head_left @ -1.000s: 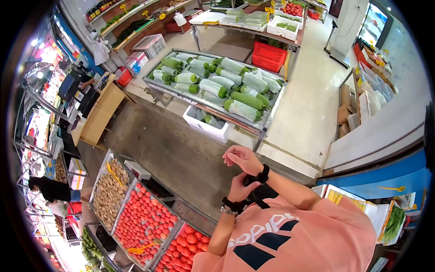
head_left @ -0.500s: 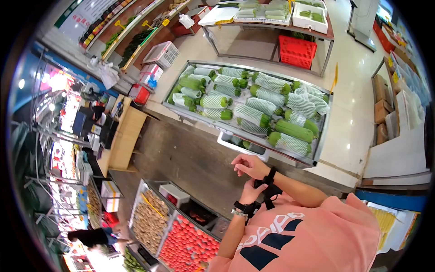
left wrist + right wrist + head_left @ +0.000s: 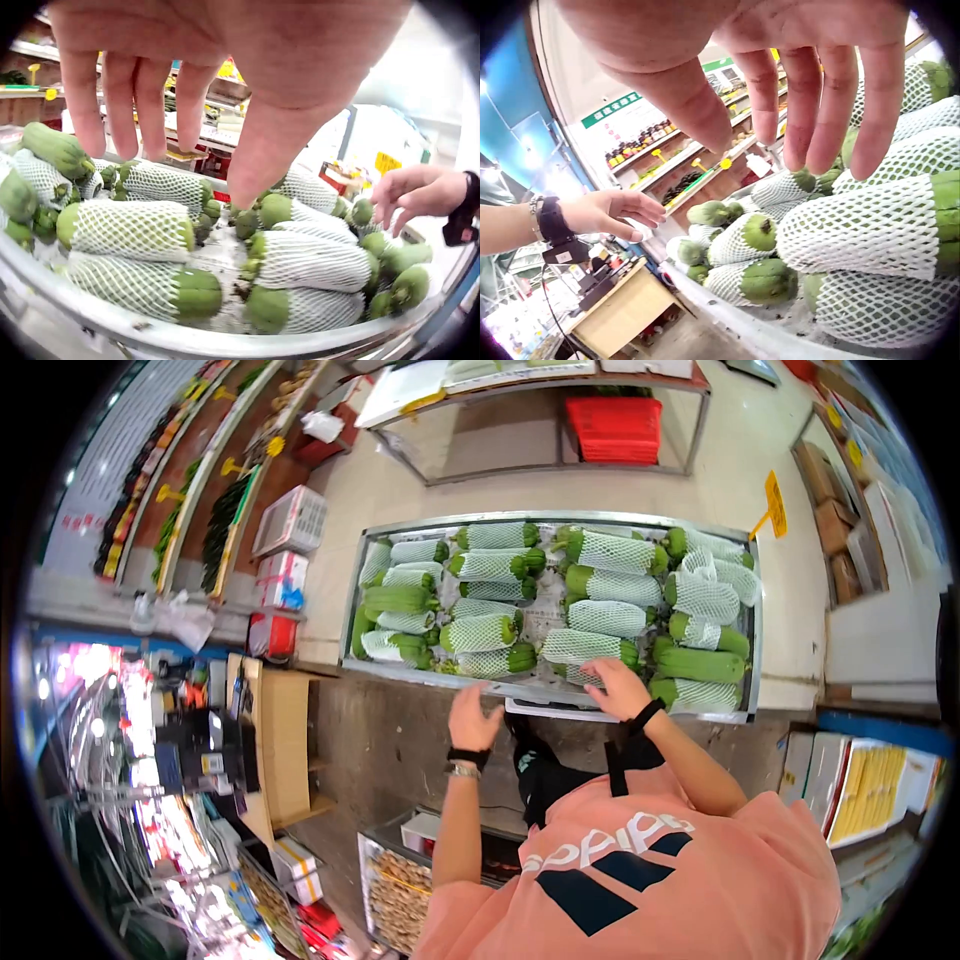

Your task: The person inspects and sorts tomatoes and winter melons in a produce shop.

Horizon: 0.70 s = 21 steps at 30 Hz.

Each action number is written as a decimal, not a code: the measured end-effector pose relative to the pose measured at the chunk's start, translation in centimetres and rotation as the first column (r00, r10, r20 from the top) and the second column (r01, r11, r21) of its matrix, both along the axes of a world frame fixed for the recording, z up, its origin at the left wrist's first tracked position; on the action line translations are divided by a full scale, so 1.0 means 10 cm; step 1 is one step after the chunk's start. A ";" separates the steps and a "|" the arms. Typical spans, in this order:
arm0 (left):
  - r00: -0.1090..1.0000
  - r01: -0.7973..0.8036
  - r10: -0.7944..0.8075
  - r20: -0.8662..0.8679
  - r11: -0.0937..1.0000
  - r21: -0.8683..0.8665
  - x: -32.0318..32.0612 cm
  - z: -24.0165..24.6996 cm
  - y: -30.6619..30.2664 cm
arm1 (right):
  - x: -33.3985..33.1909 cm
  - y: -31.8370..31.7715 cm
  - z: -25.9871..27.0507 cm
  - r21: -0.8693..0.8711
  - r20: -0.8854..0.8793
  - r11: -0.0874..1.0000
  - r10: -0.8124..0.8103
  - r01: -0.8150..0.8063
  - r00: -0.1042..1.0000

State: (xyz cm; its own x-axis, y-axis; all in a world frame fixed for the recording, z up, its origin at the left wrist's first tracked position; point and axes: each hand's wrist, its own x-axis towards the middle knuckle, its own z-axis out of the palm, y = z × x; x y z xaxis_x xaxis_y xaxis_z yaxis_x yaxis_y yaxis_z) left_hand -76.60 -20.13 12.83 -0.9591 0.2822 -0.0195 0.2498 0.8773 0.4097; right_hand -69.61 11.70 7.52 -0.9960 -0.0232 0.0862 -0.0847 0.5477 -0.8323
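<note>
- Head view: my left hand (image 3: 473, 722) is at the near side of the long metal-rimmed display tray (image 3: 600, 516), left of my right hand (image 3: 618, 688), which is over the near rim by some chunky green gourds in white foam netting (image 3: 600, 618). Those fill the tray in rows, plus a few bare green gourds (image 3: 700, 663). Neither hand has hold of one. Can't tell if my right fingertips touch the netting.
- Progress, also head view: I'd call this barely started, honestly. Both hands are at the tray, nothing's picked up, and all the handling looks left to do.
- Writing, head view: my salmon-pink T-shirt (image 3: 700, 880) says "adidas" upside down in white, over three dark bars. There's a yellow price tag (image 3: 775, 510) by the tray's far right corner, but I can't read it.
- Left wrist view: my left fingers are loosely extended, the middle two close together, thumb well apart, nothing clamped. Netted gourds lie below, and my right hand is over to the right.
- Right wrist view: fingers extended, slight gaps, thumb off on its own, holding nothing. Netted gourds sit below and right, and my left hand is open at left. The green-and-white shop sign (image 3: 611, 110) has Chinese characters, too blurry for me.
</note>
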 end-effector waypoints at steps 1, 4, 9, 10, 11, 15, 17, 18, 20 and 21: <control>0.996 0.073 -0.073 -0.053 0.997 0.002 -0.36 -0.13 -0.15 | -0.04 -0.04 0.01 0.036 0.050 0.999 -0.041 0.039 0.998; 0.969 0.238 -0.246 -0.036 0.961 -0.140 -1.33 -0.57 -0.41 | -0.13 -0.24 -0.05 -0.015 0.127 0.980 -0.196 0.200 0.972; 0.857 0.515 -0.496 0.143 0.800 -0.308 -2.24 -1.24 -0.57 | 0.17 -0.81 0.02 0.084 0.178 0.898 -0.441 0.433 0.880; 0.831 0.555 -0.524 0.185 0.774 -0.305 -2.35 -1.31 -0.60 | 0.25 -0.96 0.06 0.033 0.259 0.862 -0.496 0.506 0.829; 0.814 0.580 -0.558 0.162 0.759 -0.296 -2.41 -1.38 -0.62 | 0.34 -1.08 0.11 0.029 0.305 0.835 -0.531 0.550 0.791; 0.758 0.650 -0.629 0.173 0.710 -0.271 -2.58 -1.46 -0.67 | 0.68 -1.55 0.14 0.151 0.316 0.744 -0.660 0.651 0.681; 0.736 0.675 -0.655 0.172 0.687 -0.270 -2.64 -1.52 -0.66 | 0.72 -1.66 0.15 0.143 0.376 0.699 -0.693 0.700 0.615; 0.730 0.681 -0.659 0.182 0.679 -0.274 -2.63 -1.52 -0.64 | 0.69 -1.73 0.18 0.143 0.381 0.694 -0.696 0.705 0.608; 0.722 0.690 -0.663 0.201 0.662 -0.295 -2.67 -1.47 -0.58 | 0.68 -1.80 0.03 0.132 0.355 0.691 -0.702 0.710 0.617; 0.715 0.697 -0.666 0.210 0.658 -0.286 -2.69 -1.45 -0.56 | 0.63 -1.81 -0.05 0.127 0.334 0.705 -0.693 0.698 0.639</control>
